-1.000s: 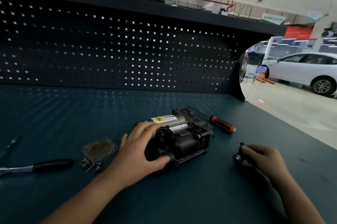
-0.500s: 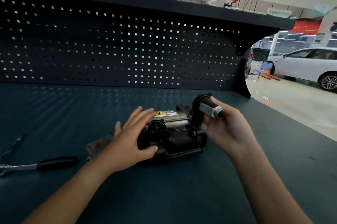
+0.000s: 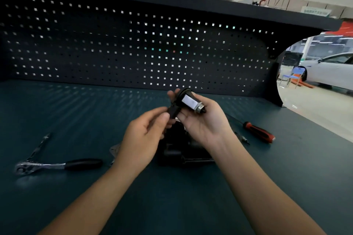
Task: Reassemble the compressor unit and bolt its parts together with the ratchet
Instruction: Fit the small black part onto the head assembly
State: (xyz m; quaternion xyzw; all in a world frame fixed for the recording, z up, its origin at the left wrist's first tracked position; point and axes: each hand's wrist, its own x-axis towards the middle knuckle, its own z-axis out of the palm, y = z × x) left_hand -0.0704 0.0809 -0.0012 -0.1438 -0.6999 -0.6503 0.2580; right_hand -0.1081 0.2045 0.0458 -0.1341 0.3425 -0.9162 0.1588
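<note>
From the head camera: the right hand (image 3: 204, 122) is up over the bench (image 3: 76, 110), palm turned toward the camera. It cradles a black cylinder (image 3: 188, 101) with the fingers curled behind it and the thumb alongside. A white label faces up and the metal end points right, toward the thumb side.

The left hand (image 3: 143, 139) is in close from the left, thumb and fingertips pinching the black tab at the cylinder's lower left end. Both hands have hold of the one piece, raised off the bench between them.

Directly beneath the hands sits the compressor (image 3: 177, 150), dark and mostly hidden behind wrists and palms. Only its near edge and a rounded black housing show. The cylinder is above it, not touching it.

Off to the left, well apart from the hands, the ratchet (image 3: 57, 165) lies flat, head to the left and black grip pointing toward the left wrist. A thin extension bar (image 3: 41, 144) lies just behind it.

A grey plate (image 3: 114, 149) peeks out from behind the left wrist. To the right lies a red-and-black screwdriver (image 3: 257, 132), near the right forearm, with a small bit (image 3: 242, 138) beside it.

The pegboard (image 3: 133, 47) closes the back, and a white car (image 3: 332, 70) is parked beyond.
</note>
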